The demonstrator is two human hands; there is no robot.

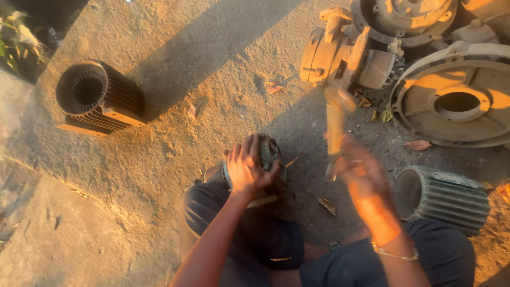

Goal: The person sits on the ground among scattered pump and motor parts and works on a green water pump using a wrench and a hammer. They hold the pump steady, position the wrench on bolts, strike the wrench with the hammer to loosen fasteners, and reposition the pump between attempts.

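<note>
My left hand (247, 167) grips the top of a round metal motor part (271, 154) that rests on the ground between my knees. My right hand (364, 178) is raised to the right of it and blurred with motion. It is closed on the handle of a hammer (336, 119) whose head points up and away from me. The hammer is above and to the right of the motor part, not touching it.
A finned motor housing (98, 98) lies on the concrete at the left. Another finned housing (443, 196) sits by my right knee. Large pump casings and a round flange (457, 101) crowd the upper right. Dry leaves are scattered about.
</note>
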